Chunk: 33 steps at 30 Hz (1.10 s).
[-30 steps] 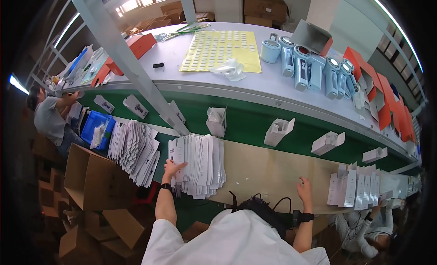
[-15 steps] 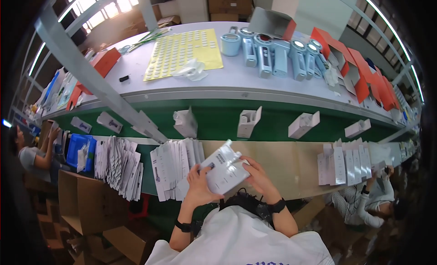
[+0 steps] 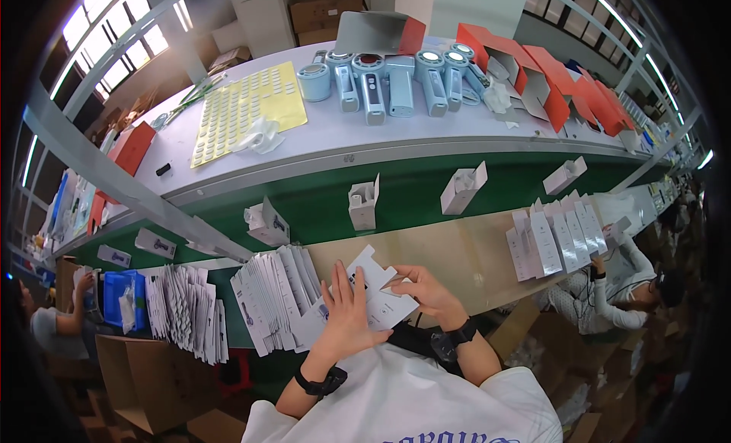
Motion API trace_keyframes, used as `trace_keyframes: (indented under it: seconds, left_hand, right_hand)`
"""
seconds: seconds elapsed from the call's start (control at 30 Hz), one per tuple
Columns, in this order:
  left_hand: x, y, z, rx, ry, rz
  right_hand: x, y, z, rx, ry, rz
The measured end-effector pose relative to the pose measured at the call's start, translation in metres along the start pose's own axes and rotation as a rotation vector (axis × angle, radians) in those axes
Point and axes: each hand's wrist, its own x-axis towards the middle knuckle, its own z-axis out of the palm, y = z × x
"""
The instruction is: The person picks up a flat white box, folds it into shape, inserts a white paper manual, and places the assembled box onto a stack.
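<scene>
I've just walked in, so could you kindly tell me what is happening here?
A person is handling a white carton: the left hand lies spread against it, while the right hand holds its edge. A stack of similar cartons is just left; standing boxes are to the right, near a co-worker.

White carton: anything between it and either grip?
Nothing visible: the left grip lies over the white carton, the right grip is at its flap. The stacked cartons sit to the left, not between.

Carton [image 3: 386,309] (white); both hands [image 3: 348,315] [image 3: 432,293] on it
</scene>
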Motion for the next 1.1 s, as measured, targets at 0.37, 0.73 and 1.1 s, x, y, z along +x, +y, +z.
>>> trace_keyframes:
  seconds: [0.37,0.73,1.1]
  left_hand:
    - [0.006,-0.010,0.000,-0.149,-0.018,0.154]
    - [0.006,-0.003,0.000,-0.103,-0.003,0.268]
    - [0.001,-0.028,0.036,-0.274,0.257,0.035]
  right_hand:
    - [0.002,-0.012,-0.010,-0.435,-0.081,0.068]
    - [-0.005,-0.024,0.012,-0.770,-0.063,0.032]
    - [0.011,0.004,-0.046,-0.316,0.043,0.203]
